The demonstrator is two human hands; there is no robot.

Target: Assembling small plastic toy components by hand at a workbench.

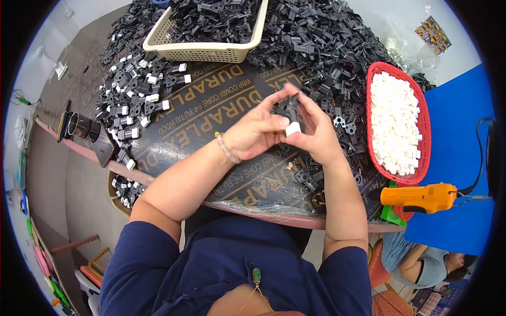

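Over the middle of the table, my left hand [252,128] and my right hand [319,136] meet around one black plastic part [288,108]. A small white plastic piece [293,128] sits at the part's near end. My left thumb lies against the black part just above the white piece, while my right thumb presses at the white piece. Both hands are closed in a pinch, and the fingers hide some of the part. Left of my hands spreads a pile of black parts with white ends [138,95]. Loose black parts [316,52] are heaped beyond and to the right.
A cream basket [211,52] of black parts stands at the far side. A red basket [370,121] of white pieces is at the right, with an orange power tool [419,198] nearer me. A black cylindrical object [79,125] is at the left edge. Another person [437,263] sits lower right.
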